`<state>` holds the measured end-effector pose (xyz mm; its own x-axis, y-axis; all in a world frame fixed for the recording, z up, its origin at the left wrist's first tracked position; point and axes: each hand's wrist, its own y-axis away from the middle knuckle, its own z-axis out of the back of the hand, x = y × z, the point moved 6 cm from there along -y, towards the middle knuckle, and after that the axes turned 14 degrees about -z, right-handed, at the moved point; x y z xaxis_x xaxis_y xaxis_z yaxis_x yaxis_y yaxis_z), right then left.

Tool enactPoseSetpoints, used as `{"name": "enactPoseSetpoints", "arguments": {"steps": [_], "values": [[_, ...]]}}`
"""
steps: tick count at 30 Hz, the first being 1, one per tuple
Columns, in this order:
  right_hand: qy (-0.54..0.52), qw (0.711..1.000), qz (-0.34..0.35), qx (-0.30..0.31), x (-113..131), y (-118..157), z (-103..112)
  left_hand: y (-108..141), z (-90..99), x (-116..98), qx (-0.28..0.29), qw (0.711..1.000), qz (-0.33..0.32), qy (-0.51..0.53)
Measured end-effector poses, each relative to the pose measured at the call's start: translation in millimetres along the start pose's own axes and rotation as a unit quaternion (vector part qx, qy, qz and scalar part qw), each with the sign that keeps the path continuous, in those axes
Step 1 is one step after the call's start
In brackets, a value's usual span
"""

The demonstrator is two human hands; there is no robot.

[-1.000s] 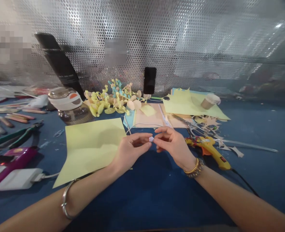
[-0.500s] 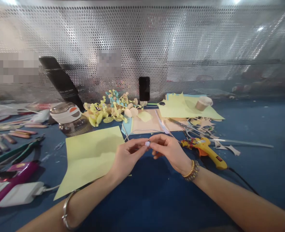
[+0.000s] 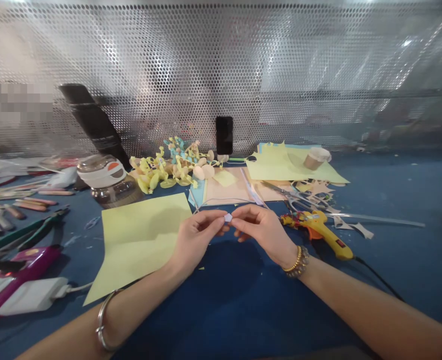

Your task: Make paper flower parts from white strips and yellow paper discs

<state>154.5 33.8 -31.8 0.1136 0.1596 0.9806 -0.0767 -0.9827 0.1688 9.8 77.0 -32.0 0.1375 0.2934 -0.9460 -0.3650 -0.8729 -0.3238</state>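
Blue tabletop [image 3: 232, 310]: left hand [image 3: 195, 237] and right hand [image 3: 268, 232] both pinch a small pale piece [image 3: 227, 217]; light, even pressure should avoid creasing it.

Perforated silvery panel [image 3: 206, 50], bright glints [image 3: 406, 43] at right; blue tabletop [image 3: 236, 295]

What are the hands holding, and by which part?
A tiny, angular, pale-lilac piece, perhaps paper, pinched at opposite side edges by the left hand and right hand.
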Motion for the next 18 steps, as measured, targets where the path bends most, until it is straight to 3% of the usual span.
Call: {"name": "enactPoseSetpoints", "arguments": {"steps": [18], "values": [[0.086,0.992,0.076,-0.045,10.4,5.0,2.8,2.2,-2.6,2.8,-0.001,0.999,0.02,0.031]]}}
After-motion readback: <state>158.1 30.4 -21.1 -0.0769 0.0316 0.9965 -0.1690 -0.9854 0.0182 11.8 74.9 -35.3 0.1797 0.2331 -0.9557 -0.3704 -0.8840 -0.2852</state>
